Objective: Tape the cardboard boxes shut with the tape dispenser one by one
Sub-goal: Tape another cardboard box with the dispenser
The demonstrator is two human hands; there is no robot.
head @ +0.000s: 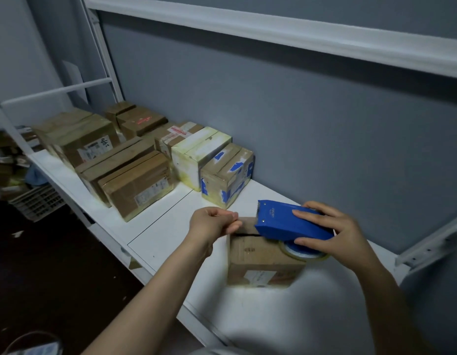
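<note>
A small brown cardboard box (258, 260) stands on the white shelf (171, 234) right in front of me. My right hand (335, 234) grips a blue tape dispenser (286, 221) that lies over the box's top, its clear tape roll (303, 252) underneath. My left hand (214, 224) is at the box's far left top edge, fingers curled and pinching what looks like the tape's end just ahead of the dispenser's toothed blade. The tape strip itself is too faint to make out.
Several more cardboard boxes (137, 185) sit in rows along the shelf's left and back, the nearest one patched with blue tape (227, 172). A grey wall runs behind. Below left lie a dark floor and a plastic crate (38, 201). A white bracket (432, 242) juts in at right.
</note>
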